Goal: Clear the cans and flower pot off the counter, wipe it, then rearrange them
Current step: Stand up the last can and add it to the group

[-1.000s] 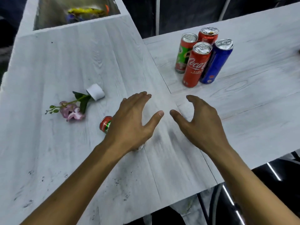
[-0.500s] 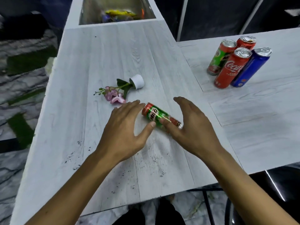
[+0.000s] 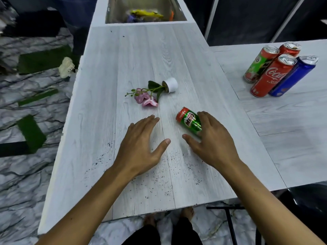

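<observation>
Since four cans (image 3: 272, 75) stand packed together at the upper right of the frame, on the side top (image 3: 292, 121), I think part of the clearing is done. One green can (image 3: 189, 121) lies on its side on the counter (image 3: 123, 59), just right of the middle. The flower pot (image 3: 171, 84) is tipped over too, a bit above it, with its pink flowers pointing left. So two things are left to move.

The right hand (image 3: 212, 144) is spread over the low end of the green can. Its fingers touch the can, but the thumb sticks out to the left and has not closed on it. The left hand (image 3: 141, 147) is flat and spread, near the can but apart from it, holding nothing.

Dark crumbs (image 3: 168, 174) dot the counter in the lower middle, so I think the wiping has not happened. No cloth shows. After the wipe, everything must go back in a neat way.
</observation>
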A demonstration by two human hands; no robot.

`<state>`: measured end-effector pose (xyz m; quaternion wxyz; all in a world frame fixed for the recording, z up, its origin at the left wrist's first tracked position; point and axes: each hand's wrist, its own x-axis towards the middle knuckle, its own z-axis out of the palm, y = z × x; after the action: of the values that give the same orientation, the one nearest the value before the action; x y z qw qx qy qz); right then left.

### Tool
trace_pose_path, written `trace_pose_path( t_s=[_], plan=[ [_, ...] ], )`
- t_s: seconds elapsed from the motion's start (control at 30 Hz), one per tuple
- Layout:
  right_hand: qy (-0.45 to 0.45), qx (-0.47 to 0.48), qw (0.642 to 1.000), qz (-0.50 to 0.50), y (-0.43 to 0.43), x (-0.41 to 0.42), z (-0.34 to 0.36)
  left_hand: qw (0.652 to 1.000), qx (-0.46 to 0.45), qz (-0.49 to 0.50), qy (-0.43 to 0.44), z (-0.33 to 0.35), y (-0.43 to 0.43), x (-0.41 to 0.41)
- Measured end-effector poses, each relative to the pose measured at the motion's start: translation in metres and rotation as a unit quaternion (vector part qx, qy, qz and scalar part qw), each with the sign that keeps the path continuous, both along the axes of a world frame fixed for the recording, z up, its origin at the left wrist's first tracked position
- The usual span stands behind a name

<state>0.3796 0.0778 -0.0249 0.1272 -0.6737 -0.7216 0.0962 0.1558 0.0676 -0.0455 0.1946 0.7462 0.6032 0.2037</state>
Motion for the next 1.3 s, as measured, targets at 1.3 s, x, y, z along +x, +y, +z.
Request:
trace_pose_path(
  t_s=[1.3],
  plan=[
    [0.202, 0.039, 0.973, -0.101, -0.001, 0.027, 0.008, 0.995, 0.009, -0.099, 0.004, -0.016, 0.023, 0.016]
  ],
)
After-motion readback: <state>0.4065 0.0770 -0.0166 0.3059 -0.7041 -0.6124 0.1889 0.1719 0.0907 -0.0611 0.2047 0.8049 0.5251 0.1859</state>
